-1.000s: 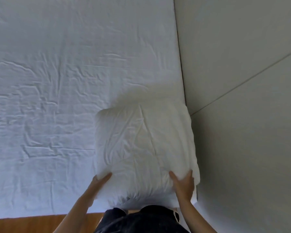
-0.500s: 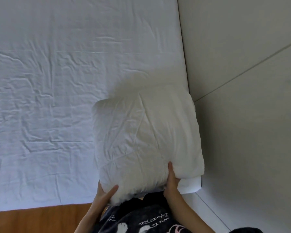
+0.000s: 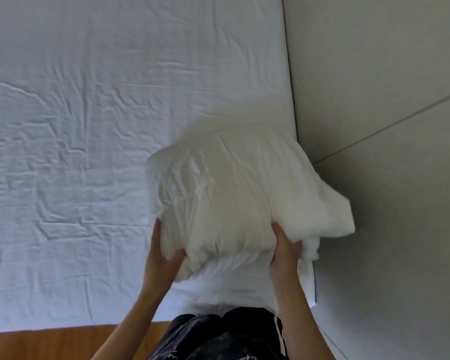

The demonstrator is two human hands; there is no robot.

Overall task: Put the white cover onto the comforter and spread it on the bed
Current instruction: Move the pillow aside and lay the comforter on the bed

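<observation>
A folded white comforter [image 3: 231,188] forms a thick, wrinkled bundle over the near right corner of the bed [image 3: 76,126]. My left hand [image 3: 163,253] grips its near left edge, thumb on top and fingers underneath. My right hand [image 3: 285,245] grips the near right edge, where a loose flap of the fabric [image 3: 335,211] spills out to the right. The bundle is tilted up off the sheet at its near side. I see no separate cover; I cannot tell cover from comforter within the bundle.
The bed carries a wrinkled white sheet that stretches left and far. A grey padded wall panel [image 3: 387,100] runs along the bed's right side. Wooden floor [image 3: 63,341] shows at the bottom left, and my dark clothing [image 3: 226,336] is at the bottom.
My hands went from resting on the bundle's near edge to gripping it from below. The bundle has lifted at the near side and a flap has spilled out on the right.
</observation>
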